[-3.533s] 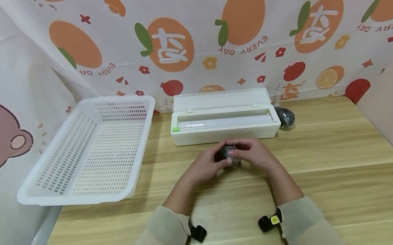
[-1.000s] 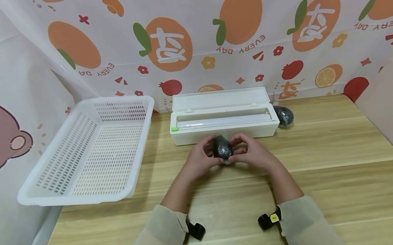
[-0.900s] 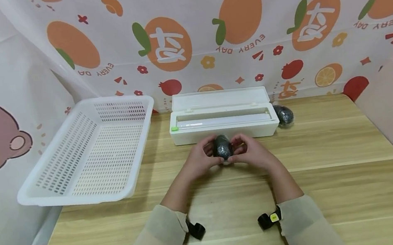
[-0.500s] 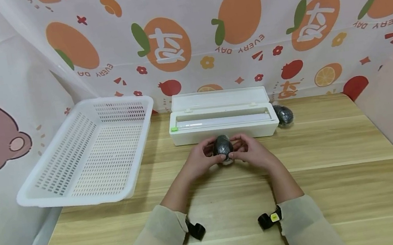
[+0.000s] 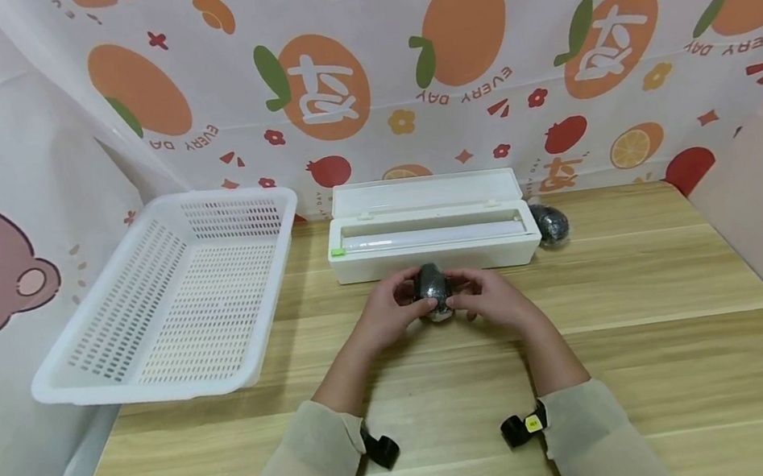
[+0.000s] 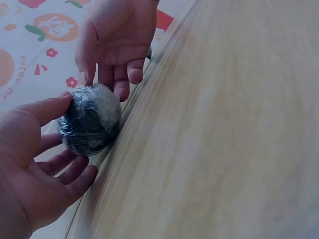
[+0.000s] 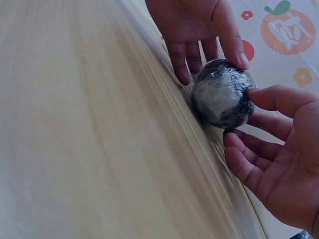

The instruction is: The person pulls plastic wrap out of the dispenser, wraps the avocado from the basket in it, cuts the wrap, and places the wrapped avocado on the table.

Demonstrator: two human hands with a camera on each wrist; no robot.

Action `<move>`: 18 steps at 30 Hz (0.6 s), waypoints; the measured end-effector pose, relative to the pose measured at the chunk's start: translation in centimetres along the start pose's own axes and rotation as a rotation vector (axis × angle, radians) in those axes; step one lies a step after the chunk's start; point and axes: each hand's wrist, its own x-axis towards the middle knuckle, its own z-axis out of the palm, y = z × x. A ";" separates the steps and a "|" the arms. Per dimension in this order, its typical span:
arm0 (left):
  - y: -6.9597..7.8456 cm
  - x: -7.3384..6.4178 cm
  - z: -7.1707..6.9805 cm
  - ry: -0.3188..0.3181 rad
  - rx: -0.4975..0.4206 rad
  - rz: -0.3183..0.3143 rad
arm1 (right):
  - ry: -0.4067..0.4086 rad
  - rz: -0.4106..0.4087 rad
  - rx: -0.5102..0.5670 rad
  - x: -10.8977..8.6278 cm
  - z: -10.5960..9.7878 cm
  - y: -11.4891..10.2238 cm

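Observation:
A dark, egg-shaped avocado (image 5: pixel 432 288) wrapped in clear cling film is on or just above the table, in front of the white box. My left hand (image 5: pixel 387 314) holds its left side between the thumb and curled fingers. From the right, my right hand (image 5: pixel 496 299) pinches it likewise, thumb on the near side. The left wrist view shows wrinkled film over the avocado (image 6: pixel 89 122), with a whitish bunched patch. That pale patch faces the camera on the avocado (image 7: pixel 222 97) in the right wrist view.
Behind the hands stands an open white cling film dispenser (image 5: pixel 438 261) with a film roll and a green slide cutter (image 5: pixel 337 251). Another dark wrapped avocado (image 5: pixel 551 225) lies at its right end. A white perforated basket (image 5: pixel 267 311) sits at left on the wooden table (image 5: pixel 662 361).
Earlier my fingers covered much of the avocado; now they hold it from both sides with its top exposed. Over the last second both thumbs have shifted slightly up its near side.

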 end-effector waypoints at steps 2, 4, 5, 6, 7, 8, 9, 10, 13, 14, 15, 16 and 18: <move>0.0 0.0 0.1 0.022 0.019 0.018 | -0.003 -0.017 -0.021 0.0 0.0 0.0; 0.1 0.0 0.1 0.041 0.036 0.028 | -0.007 -0.033 -0.037 0.0 0.0 0.0; 0.1 0.0 0.1 0.049 0.043 0.031 | -0.008 -0.039 -0.042 0.0 0.0 0.0; 0.2 0.0 0.1 0.054 0.047 0.029 | -0.008 -0.041 -0.044 0.1 0.0 0.0; 0.2 0.0 0.1 0.057 0.047 0.026 | -0.008 -0.041 -0.043 0.1 0.0 0.0; 0.3 0.0 0.1 0.056 0.045 0.023 | -0.006 -0.039 -0.042 0.1 0.0 0.1; 0.3 0.0 0.1 0.055 0.044 0.017 | -0.006 -0.036 -0.040 0.1 0.0 0.1; 0.4 -0.1 0.1 0.053 0.041 0.012 | -0.004 -0.033 -0.036 0.1 0.0 0.1; 0.4 0.0 0.2 0.049 0.033 0.003 | -0.002 -0.019 -0.027 0.1 -0.1 0.3; 0.4 0.0 0.2 0.048 0.029 0.001 | -0.003 -0.016 -0.024 0.1 -0.1 0.3; 0.3 0.0 0.2 0.048 0.023 -0.001 | -0.003 -0.013 -0.020 0.1 -0.1 0.4; 0.3 0.0 0.2 0.047 0.016 -0.002 | -0.002 -0.010 -0.017 0.1 -0.1 0.4; 0.2 0.0 0.2 0.045 0.012 -0.006 | 0.001 -0.007 -0.014 0.1 -0.1 0.4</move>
